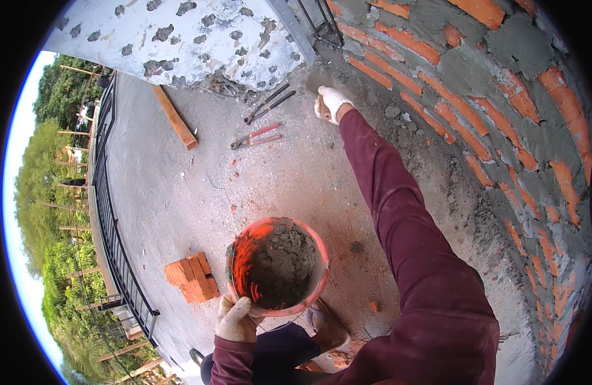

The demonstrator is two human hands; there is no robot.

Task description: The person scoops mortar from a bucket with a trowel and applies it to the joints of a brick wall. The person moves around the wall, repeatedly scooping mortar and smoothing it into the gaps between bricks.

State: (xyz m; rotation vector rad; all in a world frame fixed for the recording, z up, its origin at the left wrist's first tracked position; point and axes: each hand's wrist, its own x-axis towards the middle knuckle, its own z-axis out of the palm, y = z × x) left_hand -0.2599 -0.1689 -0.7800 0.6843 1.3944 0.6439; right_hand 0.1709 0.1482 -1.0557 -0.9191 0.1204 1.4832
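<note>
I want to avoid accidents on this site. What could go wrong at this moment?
1. The left hand holds the mortar-filled bucket only at its rim; it might tip.
2. The right hand reaches far with a trowel, so balance may suffer.
3. The pliers and loose bricks lie on the floor, a possible trip hazard.

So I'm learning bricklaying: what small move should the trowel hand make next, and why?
Probably scrape the trowel in the right hand along the floor by the brick wall, gathering fallen mortar; the left hand holds the bucket ready.
</note>
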